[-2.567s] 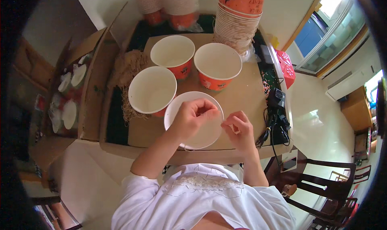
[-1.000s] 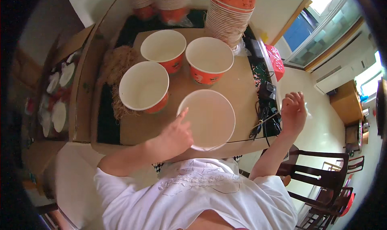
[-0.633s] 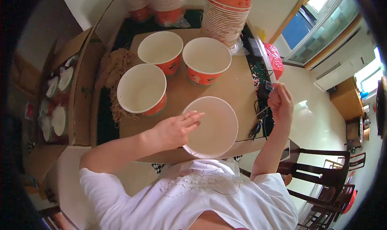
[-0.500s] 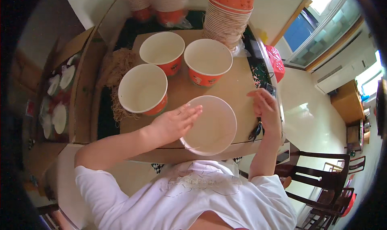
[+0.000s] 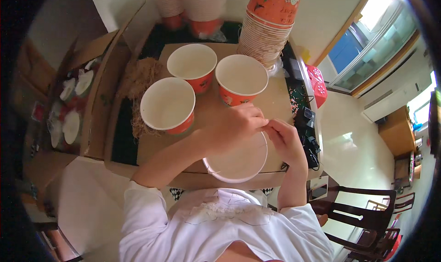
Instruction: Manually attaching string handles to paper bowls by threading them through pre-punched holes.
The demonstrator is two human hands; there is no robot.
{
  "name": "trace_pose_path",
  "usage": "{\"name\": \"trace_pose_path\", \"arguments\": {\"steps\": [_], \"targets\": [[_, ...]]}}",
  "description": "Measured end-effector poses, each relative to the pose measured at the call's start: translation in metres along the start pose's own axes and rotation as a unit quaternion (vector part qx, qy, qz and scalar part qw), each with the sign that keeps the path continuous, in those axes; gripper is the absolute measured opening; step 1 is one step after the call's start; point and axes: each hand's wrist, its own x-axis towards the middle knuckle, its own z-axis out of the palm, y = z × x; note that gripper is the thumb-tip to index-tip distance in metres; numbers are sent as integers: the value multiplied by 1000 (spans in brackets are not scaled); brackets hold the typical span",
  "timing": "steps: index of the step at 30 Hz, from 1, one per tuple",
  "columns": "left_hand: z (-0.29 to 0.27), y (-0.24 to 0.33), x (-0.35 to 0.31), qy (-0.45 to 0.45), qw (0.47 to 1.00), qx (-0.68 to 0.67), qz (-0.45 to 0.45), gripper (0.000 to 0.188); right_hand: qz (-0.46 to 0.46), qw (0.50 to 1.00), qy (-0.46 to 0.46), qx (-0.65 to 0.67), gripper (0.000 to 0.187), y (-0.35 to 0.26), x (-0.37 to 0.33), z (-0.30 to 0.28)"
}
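My left hand (image 5: 241,126) reaches across above a whitish round tub (image 5: 236,165) at the table's near edge. Its fingers are pinched and meet those of my right hand (image 5: 285,140), also closed, over the tub's far right rim. Whatever lies between the fingertips is too small to make out. A thin strand shows at the tub's left rim. Beyond stand three open paper buckets, white inside and orange outside: a left one (image 5: 167,103), a back one (image 5: 192,62) and a right one (image 5: 241,76). My left hand partly covers the view just below the right bucket.
Brown stringy fibre (image 5: 142,78) lies left of the buckets. A tall stack of orange buckets (image 5: 268,32) stands at the back right, more stacks behind. An open cardboard box (image 5: 101,92) is at the left. Cables and a black adapter (image 5: 305,117) lie along the right edge.
My left hand has moved right, from the tub's left rim to my right hand. My right hand has come slightly left, and the fingertips now meet. The view has shifted a little.
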Motion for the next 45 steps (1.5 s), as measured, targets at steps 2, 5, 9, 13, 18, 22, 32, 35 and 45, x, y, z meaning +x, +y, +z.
{"name": "trace_pose_path", "arguments": {"steps": [2, 5, 9, 13, 18, 22, 32, 35, 45], "targets": [[0, 1, 4, -8, 999, -43, -26, 18, 3, 999, 3, -52, 9, -3, -3, -3], [4, 0, 8, -28, 992, -90, -80, 15, -31, 998, 19, -49, 7, -3, -4, -2], [8, 4, 11, -45, 988, -75, -124, 9, -35, 998, 34, -51, 5, 6, -7, -2], [16, 4, 11, -58, 981, -82, -168, 7, 57, 993, 103, 33, 6, 26, -14, 6], [23, 9, 13, -55, 985, -50, -154, 6, 38, 986, 130, 97, 8, 35, -18, 11], [32, 9, 14, -49, 989, -1, -136, 7, 26, 981, 150, 121, 7, 42, -20, 13], [54, 46, -16, -58, 982, 108, -144, 12, 98, 971, 166, 140, 4, 45, -27, 14], [64, 67, -55, -127, 974, 123, -139, 11, 104, 964, 180, 167, 4, 46, -27, 12], [20, 48, -70, -98, 974, 41, -199, 29, 135, 897, 212, 362, 6, 71, -49, 56]]}}
